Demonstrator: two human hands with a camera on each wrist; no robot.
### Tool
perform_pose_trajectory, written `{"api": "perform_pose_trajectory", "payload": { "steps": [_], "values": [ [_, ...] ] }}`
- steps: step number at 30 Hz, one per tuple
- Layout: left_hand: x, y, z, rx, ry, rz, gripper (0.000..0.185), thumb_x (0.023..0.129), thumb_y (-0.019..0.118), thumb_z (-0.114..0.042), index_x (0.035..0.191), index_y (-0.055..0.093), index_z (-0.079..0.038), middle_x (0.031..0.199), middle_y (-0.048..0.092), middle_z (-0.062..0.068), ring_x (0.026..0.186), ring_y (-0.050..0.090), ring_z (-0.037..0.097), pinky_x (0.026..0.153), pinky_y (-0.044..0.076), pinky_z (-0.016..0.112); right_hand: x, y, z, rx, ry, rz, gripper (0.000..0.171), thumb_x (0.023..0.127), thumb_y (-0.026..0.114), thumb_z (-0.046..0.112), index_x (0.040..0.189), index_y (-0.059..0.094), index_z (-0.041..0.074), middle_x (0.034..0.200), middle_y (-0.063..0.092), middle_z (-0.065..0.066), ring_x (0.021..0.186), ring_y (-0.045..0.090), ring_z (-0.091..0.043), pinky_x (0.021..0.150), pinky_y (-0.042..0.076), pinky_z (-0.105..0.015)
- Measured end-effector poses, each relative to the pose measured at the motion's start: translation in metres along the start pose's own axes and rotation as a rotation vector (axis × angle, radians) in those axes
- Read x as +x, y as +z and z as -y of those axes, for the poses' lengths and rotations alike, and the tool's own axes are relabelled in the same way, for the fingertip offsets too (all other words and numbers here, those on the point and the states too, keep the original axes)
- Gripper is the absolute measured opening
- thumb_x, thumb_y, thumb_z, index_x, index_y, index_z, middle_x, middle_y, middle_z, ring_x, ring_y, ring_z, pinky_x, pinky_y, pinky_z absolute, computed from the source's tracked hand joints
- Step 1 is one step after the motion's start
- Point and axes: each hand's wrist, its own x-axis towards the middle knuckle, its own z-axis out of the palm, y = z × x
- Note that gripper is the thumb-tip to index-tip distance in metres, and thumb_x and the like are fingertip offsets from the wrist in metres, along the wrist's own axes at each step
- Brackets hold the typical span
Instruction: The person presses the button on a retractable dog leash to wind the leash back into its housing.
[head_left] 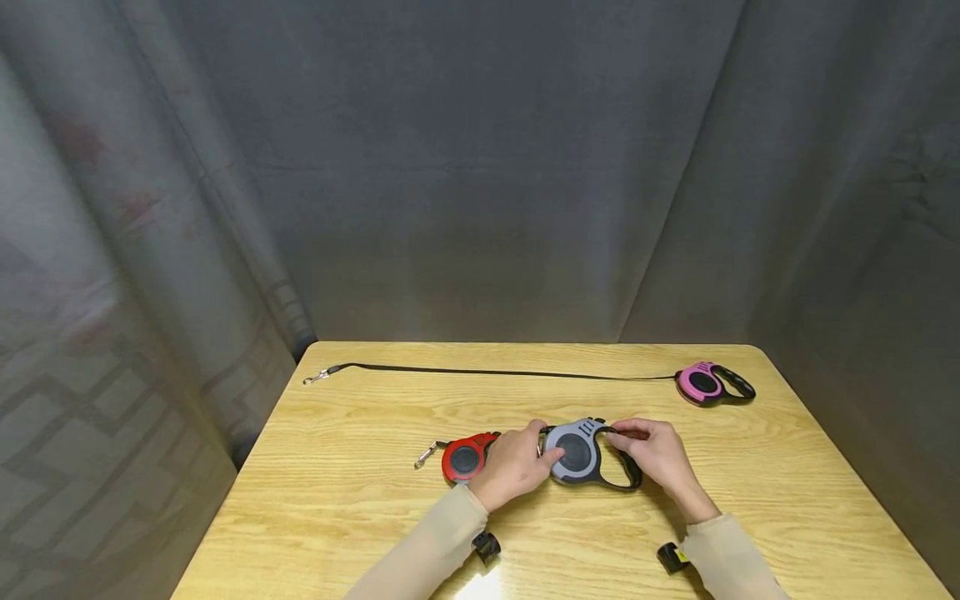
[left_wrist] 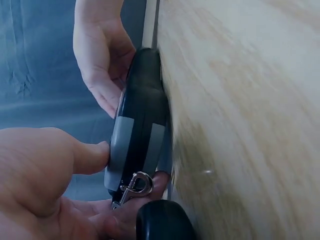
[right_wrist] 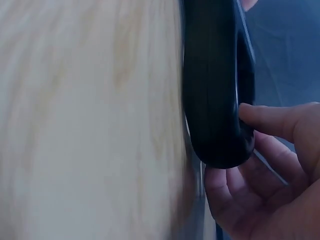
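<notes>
A grey and black retractable dog leash [head_left: 576,454] is held between both hands, just over the table or touching it. My left hand [head_left: 517,462] grips its body, thumb on the upper face and fingers at the lower side. In the left wrist view, its metal clip [left_wrist: 137,186] lies against the left fingers. My right hand [head_left: 656,454] pinches the black handle loop [right_wrist: 217,100] between thumb and fingers. A red retractable leash [head_left: 462,458] lies left of the grey one, partly hidden by my left hand; its metal clip [head_left: 426,455] points left.
At the back right of the wooden table [head_left: 337,517] lies a pink retractable leash [head_left: 703,382]. Its black strap [head_left: 487,372] runs out leftward to a metal clip [head_left: 318,377] near the far left corner. Grey curtains [head_left: 480,183] hang behind and beside the table.
</notes>
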Motion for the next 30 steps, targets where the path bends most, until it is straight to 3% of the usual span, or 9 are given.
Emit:
{"api": "perform_pose_trajectory", "payload": {
  "steps": [5, 14, 23, 30],
  "values": [
    [-0.0003, -0.0003, -0.0022, 0.018, -0.021, 0.021, 0.056, 0.102, 0.069, -0.046, 0.144, 0.063, -0.01, 0.114, 0.079, 0.016, 0.107, 0.075, 0.032, 0.088, 0.058, 0.048, 0.0011, -0.0003, -0.002, -0.015, 0.022, 0.011, 0.031, 0.093, 0.085, 0.029, 0.113, 0.083, 0.005, 0.116, 0.081, -0.013, 0.114, 0.072, -0.031, 0.089, 0.051, -0.028],
    [-0.0034, 0.0042, -0.0015, 0.077, -0.032, 0.043, 0.052, 0.104, 0.066, -0.045, 0.14, 0.066, -0.006, 0.122, 0.074, 0.018, 0.118, 0.064, 0.034, 0.095, 0.055, 0.046, -0.0014, 0.0017, -0.0053, -0.034, 0.046, 0.031, 0.033, 0.092, 0.085, 0.035, 0.112, 0.084, 0.008, 0.117, 0.081, -0.012, 0.121, 0.069, -0.037, 0.101, 0.052, -0.047],
    [-0.0025, 0.0034, 0.0011, 0.089, -0.021, 0.04, 0.052, 0.103, 0.067, -0.049, 0.135, 0.071, -0.008, 0.105, 0.061, 0.01, 0.091, 0.054, 0.021, 0.072, 0.047, 0.035, 0.0, 0.0011, -0.0065, -0.057, 0.024, 0.029, 0.029, 0.091, 0.086, 0.034, 0.108, 0.085, 0.01, 0.114, 0.081, -0.01, 0.116, 0.071, -0.035, 0.098, 0.053, -0.043],
    [-0.0005, 0.0017, 0.0014, 0.1, -0.008, 0.027, 0.053, 0.102, 0.069, -0.049, 0.133, 0.072, -0.006, 0.102, 0.058, 0.007, 0.087, 0.049, 0.018, 0.067, 0.042, 0.03, 0.0025, 0.0004, -0.0043, -0.1, -0.033, 0.034, 0.024, 0.091, 0.087, 0.028, 0.104, 0.084, 0.008, 0.105, 0.082, -0.01, 0.097, 0.074, -0.024, 0.085, 0.055, -0.036]
  ]
}}
